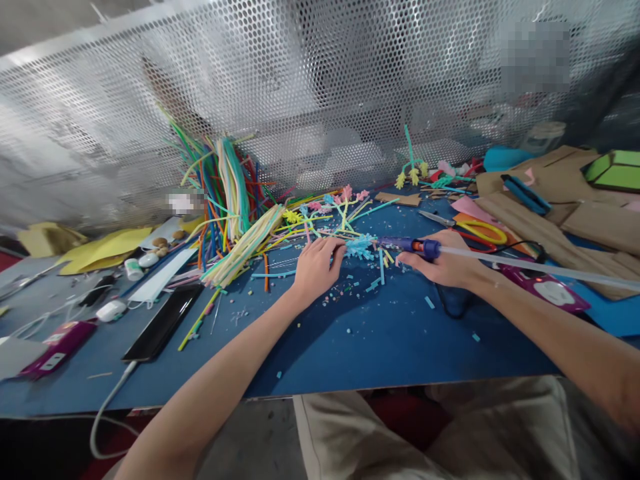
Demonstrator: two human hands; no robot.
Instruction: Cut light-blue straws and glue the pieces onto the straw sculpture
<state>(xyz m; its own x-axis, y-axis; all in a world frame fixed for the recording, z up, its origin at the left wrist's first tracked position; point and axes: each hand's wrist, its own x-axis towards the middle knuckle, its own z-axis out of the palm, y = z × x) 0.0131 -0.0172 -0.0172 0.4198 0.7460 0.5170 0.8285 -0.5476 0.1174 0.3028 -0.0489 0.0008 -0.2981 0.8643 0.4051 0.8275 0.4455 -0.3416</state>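
My right hand (pixel 447 257) is wrapped round a dark blue glue gun (pixel 423 249), and a long translucent glue stick (pixel 530 261) sticks out of its back. The gun's nozzle points left and meets or nearly meets a fluffy light-blue pipe-cleaner piece (pixel 361 247). At that piece's left end, my left hand (pixel 320 263) has thumb and forefinger closed in a pinch on it; the exact grip is partly hidden by the fingers. Just behind, pink and yellow pipe-cleaner flowers (pixel 345 207) lie on the blue tabletop (pixel 370 353).
Bundled pipe cleaners (pixel 245 247) lie left of my hands. Scissors (pixel 440 219) with a red-orange handle, yellow-handled scissors (pixel 483 230) and brown paper (pixel 540 200) are on the right. A phone (pixel 163 323) on a cable lies front left. Perforated metal (pixel 280 100) stands behind the table.
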